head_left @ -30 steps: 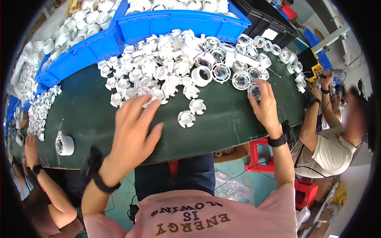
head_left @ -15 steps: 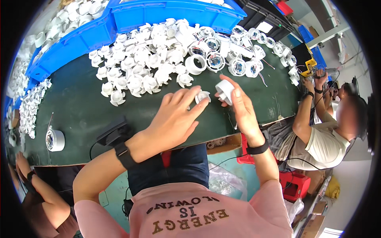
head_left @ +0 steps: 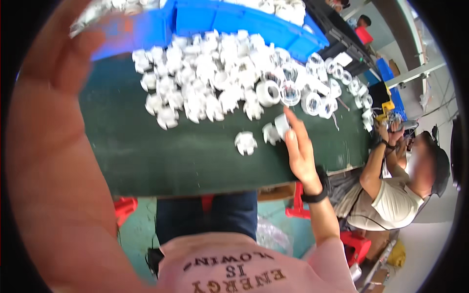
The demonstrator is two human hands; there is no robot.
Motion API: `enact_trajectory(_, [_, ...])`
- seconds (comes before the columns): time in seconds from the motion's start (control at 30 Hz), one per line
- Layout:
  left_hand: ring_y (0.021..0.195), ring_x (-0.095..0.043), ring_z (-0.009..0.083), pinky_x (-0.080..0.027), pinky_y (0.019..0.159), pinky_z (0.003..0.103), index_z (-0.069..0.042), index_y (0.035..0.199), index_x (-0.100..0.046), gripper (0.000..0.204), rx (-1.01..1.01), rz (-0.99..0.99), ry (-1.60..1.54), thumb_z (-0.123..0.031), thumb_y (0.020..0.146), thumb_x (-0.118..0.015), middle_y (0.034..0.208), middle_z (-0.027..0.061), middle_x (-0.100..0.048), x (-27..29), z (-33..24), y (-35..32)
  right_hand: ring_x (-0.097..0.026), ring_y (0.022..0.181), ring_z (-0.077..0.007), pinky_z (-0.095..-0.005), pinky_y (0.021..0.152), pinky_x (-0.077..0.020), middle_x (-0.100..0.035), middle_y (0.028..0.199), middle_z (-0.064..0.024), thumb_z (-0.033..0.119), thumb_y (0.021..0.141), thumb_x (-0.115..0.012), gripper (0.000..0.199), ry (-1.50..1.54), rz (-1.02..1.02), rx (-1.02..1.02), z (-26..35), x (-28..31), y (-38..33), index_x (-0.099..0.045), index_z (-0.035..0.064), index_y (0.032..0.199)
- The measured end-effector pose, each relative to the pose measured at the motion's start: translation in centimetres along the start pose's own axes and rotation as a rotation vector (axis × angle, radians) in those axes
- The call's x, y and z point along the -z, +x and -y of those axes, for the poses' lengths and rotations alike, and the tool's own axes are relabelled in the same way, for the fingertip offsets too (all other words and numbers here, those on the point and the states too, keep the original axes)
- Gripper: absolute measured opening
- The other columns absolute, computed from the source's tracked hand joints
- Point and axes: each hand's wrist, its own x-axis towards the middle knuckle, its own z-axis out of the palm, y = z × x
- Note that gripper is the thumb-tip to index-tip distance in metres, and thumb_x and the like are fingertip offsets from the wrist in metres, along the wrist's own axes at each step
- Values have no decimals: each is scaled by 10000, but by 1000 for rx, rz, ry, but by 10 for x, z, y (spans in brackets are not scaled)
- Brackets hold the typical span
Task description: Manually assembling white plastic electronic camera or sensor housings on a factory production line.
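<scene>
My left hand (head_left: 63, 63) is raised close to the camera at the upper left, large and smeared by motion, so its fingers cannot be read. On the dark green table, my right hand (head_left: 304, 154) grips a white plastic ring-shaped housing (head_left: 282, 125) between thumb and fingers. A white notched plastic part (head_left: 269, 133) shows right beside that housing; whether it is held too I cannot tell. Left of it, another white notched part (head_left: 245, 143) lies by itself on the table. Beyond lies a pile of similar white parts (head_left: 205, 83).
Round white housings with circuit boards (head_left: 290, 93) and loose wires lie right of the pile. Blue bins (head_left: 244, 22) of white parts line the back, beside a black crate (head_left: 337, 36). At the right, another person (head_left: 398, 188) works at the table.
My left hand has left the middle of the table and come up near the camera. My right hand still grips the housing. The view has shifted, and a lone white part now shows on the table.
</scene>
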Motion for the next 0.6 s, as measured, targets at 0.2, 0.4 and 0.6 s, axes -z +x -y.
enact_trajectory(0.2, [1139,-527,269,-416,897,341,1,1281,-468,709,-120,-158,67,-183,677,-791,1262,143,-523,-32,-40,61,-491,1111,-262,-347,993,-356,-525,1197,-157,249,999,-431,481,-67,2,144,19,-19,-6,-408,-34,1386])
enact_trajectory(0.4, [1108,-540,266,-434,875,341,5,1264,-477,679,-186,-285,85,-180,688,-785,1234,150,-534,-17,-51,105,-490,1070,-305,-363,961,-375,-514,1194,-196,217,997,-437,458,-176,5,177,21,-14,-12,-413,-25,1384])
enact_trajectory(0.6, [1078,-554,263,-451,853,341,9,1247,-487,649,-193,-353,30,-178,699,-780,1206,157,-545,4,-58,96,-497,1033,-336,-392,920,-403,-515,1172,-206,216,979,-478,455,-233,-11,190,24,-25,-12,-434,-9,1372])
